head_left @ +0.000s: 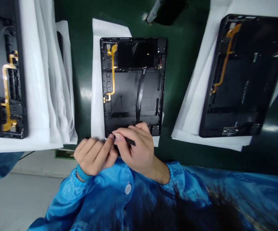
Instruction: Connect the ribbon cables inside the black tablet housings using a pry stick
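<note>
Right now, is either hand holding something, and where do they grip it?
The right hand pinches a thin black tool near its tip; the left hand's fingertips meet that tip.

An open tablet (133, 86) lies on a sheet (97, 80) at frame centre, between a second tablet (5, 73) far left and a third tablet (245, 77) right.

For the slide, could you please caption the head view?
Both hands pinch a thin black tool at the near edge of an opened tablet.

An electronics assembly or repair workshop: three opened tablets (133, 85) with bare flex cables (112, 72) lie on white foam sheets (97, 80) along a green tabletop (182, 64), and the worker wears a blue smock (153, 199).
</note>
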A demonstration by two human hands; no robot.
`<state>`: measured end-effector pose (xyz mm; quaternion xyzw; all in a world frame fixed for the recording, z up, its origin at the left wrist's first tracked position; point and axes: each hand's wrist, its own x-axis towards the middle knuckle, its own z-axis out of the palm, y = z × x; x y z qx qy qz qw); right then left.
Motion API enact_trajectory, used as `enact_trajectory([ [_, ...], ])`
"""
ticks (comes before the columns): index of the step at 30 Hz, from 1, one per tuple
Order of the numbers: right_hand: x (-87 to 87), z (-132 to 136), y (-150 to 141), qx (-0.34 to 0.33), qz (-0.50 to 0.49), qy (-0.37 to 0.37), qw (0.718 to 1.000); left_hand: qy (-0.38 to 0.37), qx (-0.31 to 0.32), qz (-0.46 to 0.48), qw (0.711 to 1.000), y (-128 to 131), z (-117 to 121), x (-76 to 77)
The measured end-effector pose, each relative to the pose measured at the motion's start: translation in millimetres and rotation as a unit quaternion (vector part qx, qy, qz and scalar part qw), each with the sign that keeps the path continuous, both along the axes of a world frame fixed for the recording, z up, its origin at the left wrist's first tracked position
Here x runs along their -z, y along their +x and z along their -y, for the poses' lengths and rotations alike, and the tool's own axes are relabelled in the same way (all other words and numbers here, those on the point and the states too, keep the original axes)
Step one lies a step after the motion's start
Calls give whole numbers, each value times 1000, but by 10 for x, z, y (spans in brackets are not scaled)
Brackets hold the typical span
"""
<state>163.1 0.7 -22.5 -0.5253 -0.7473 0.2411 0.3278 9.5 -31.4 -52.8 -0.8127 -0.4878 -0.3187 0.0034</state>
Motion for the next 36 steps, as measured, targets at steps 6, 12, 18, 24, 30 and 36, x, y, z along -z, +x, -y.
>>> enact_trajectory([
  [6, 2, 1, 6, -4, 34, 31, 999, -1, -4, 3, 1000, -2, 7, 7],
  [12, -19, 8, 99, 1, 34, 40, 999, -16, -7, 4, 1000, 17, -22, -42],
  [18, -34, 37, 180, 14, 40, 34, 999, 1, -13, 22, 1000, 14, -13, 26],
  [24, -28, 67, 195, 30, 48, 38, 998, 2, -18, 17, 1000, 22, 5, 16],
  [30, -18, 75, 210, 28, 47, 39, 998, 17, -22, 22, 999, 68, -24, -27],
  [36, -11, 92, 215, 25, 52, 51, 997, -28, -5, 3, 1000, 57, -41, -42],
])
